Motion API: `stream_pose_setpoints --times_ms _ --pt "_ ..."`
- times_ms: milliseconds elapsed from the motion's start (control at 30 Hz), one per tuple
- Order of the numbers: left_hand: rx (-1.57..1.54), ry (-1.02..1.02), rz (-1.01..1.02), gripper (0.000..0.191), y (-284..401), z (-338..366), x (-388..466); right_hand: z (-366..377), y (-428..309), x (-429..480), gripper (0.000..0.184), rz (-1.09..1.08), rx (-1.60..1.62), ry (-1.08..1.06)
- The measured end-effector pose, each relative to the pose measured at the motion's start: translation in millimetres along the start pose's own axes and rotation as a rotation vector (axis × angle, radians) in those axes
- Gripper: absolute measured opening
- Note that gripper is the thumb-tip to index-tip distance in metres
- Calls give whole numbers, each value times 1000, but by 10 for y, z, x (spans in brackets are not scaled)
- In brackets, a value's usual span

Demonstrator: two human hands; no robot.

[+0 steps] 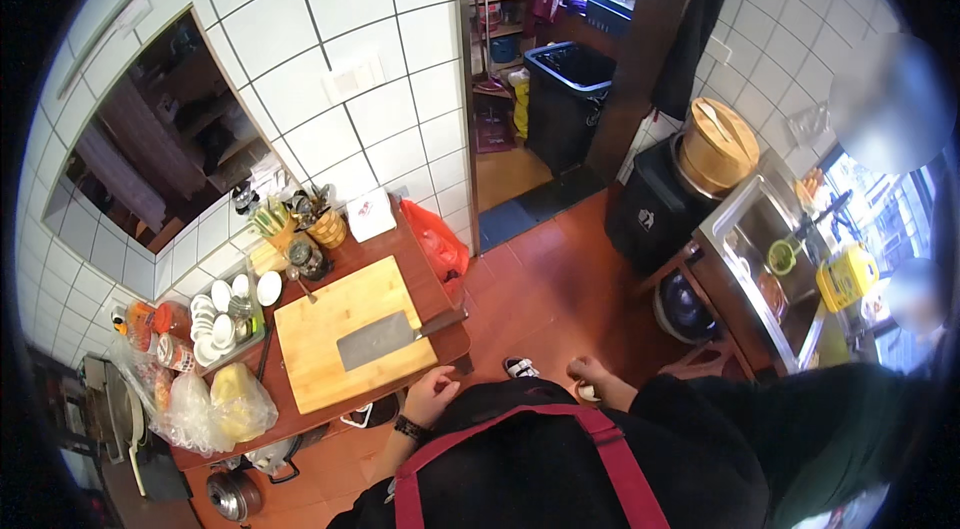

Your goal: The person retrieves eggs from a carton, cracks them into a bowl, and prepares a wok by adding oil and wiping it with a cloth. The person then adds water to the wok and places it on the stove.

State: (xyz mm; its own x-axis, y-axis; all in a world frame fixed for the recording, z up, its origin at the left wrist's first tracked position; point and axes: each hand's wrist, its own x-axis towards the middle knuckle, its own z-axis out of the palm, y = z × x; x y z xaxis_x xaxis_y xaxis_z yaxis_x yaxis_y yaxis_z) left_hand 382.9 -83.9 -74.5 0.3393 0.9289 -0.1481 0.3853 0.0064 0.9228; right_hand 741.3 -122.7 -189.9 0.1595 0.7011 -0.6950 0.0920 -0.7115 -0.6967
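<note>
My left hand (430, 395), with a dark beaded bracelet at the wrist, hangs beside the front edge of the wooden table (442, 289). Its fingers are loosely bent and nothing shows in them. Close by on the table lies a bamboo cutting board (341, 311). A cleaver (377, 340) rests flat on the board, its broad grey blade near the right-hand corner. To the right of my body, my right hand (594, 376) is curled over the floor. Just under it is a white object (588, 393), perhaps a shoe tip; whether the hand holds anything is unclear.
Beyond the board stand a utensil basket (328, 229), a glass jar (307, 259) and a tray of white dishes (225, 319). Plastic bags (240, 405) lie at the left. A steel sink (761, 217), a black bin (649, 210) and a wooden lidded tub (718, 146) stand at right.
</note>
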Motion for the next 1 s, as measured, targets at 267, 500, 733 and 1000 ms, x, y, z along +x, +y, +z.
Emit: stream_pose_setpoints --times_ms 267,500,733,1000 --pt "57 247 -147 30 268 334 614 -2035 -4055 1344 75 -652 598 282" --pt "180 435 -324 31 474 487 489 -1296 -3977 2506 13 -668 -125 37" --pt "175 694 -371 30 455 627 -242 727 -2224 2083 10 -841 -280 -552" --pt "31 1028 -612 33 182 792 -1523 2523 -1583 -353 13 -970 -851 -1225"
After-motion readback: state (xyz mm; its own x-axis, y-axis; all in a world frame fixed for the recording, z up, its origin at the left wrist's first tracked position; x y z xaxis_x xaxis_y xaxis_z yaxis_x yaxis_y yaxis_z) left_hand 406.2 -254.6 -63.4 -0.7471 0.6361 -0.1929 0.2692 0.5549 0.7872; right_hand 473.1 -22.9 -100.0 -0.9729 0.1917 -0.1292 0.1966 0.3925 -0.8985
